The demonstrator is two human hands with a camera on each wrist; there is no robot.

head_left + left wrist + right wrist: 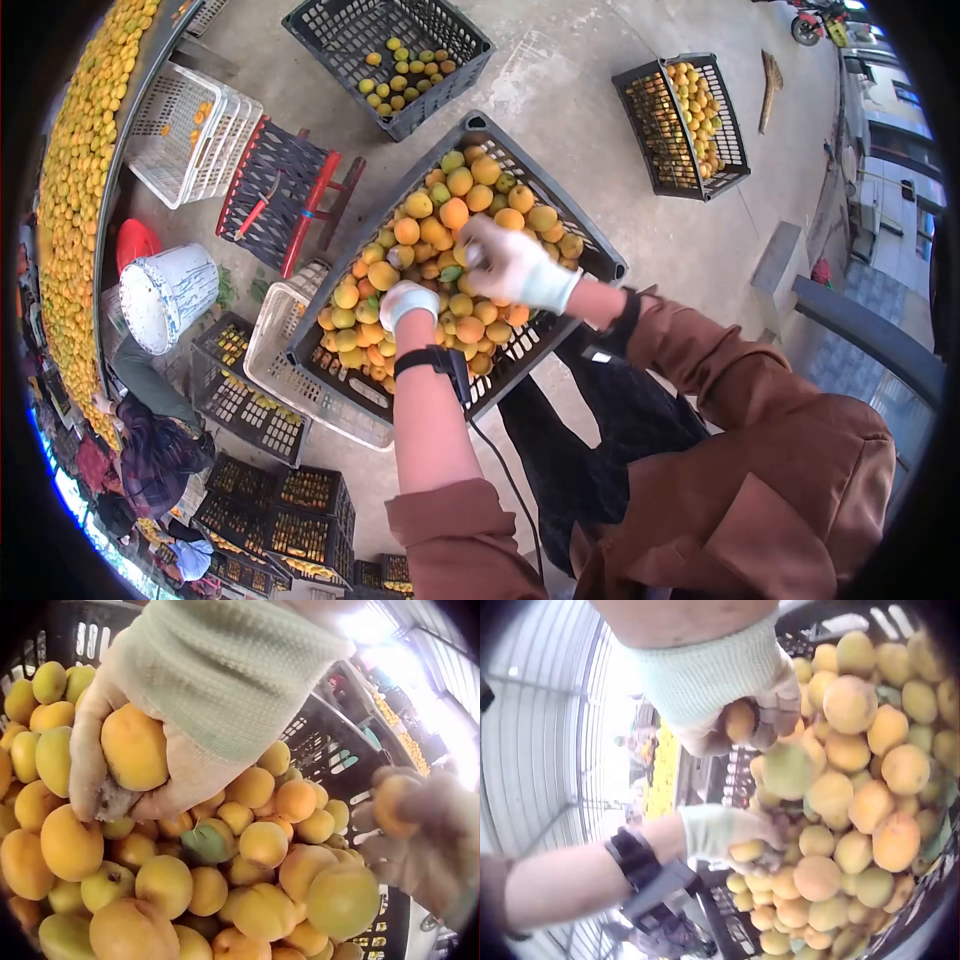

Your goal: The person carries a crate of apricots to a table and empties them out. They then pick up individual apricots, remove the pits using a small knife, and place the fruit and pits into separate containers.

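A black plastic crate (pixel 600 235) full of yellow, orange and greenish apricots (pixel 432 232) stands before me. Both hands wear pale gloves with light green cuffs. Over the near left part of the heap, my left hand (pixel 408 300) holds an orange-yellow apricot (pixel 135 746) between curled fingers and thumb. To its right, higher over the fruit, my right hand (pixel 518 265) grips another apricot (pixel 740 722), with its fingers bent round it. A greenish apricot (pixel 787 769) shows blurred just below the right hand. One green leaf (pixel 206 844) lies among the fruit.
Black crates with fruit stand beyond (pixel 480 55) and at the right (pixel 735 110). Left are white crates (pixel 225 150), a red-framed woven stool (pixel 255 180) bearing a red-handled tool (pixel 262 208), a white bucket (pixel 190 285) and a long fruit bed (pixel 90 150). A person (pixel 160 450) is lower left.
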